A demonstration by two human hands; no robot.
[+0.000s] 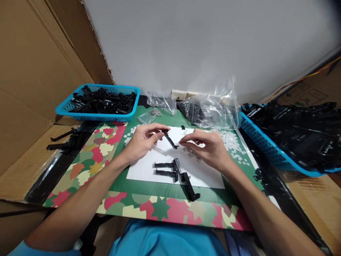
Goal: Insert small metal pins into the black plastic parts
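Observation:
My left hand pinches the upper end of a narrow black plastic part, which slants down to the right above a white sheet. Close to the part's lower end, my right hand has its thumb and index finger pressed together; anything between them is too small to make out. Small metal pieces lie scattered on the sheet beneath that hand. Nearer to me, a black plastic assembly and two slim black arms rest on the paper.
Blue baskets of black parts stand at the left and right. Clear plastic bags lie at the back by the wall. White discs are spread right of the sheet. Cardboard rises at the left.

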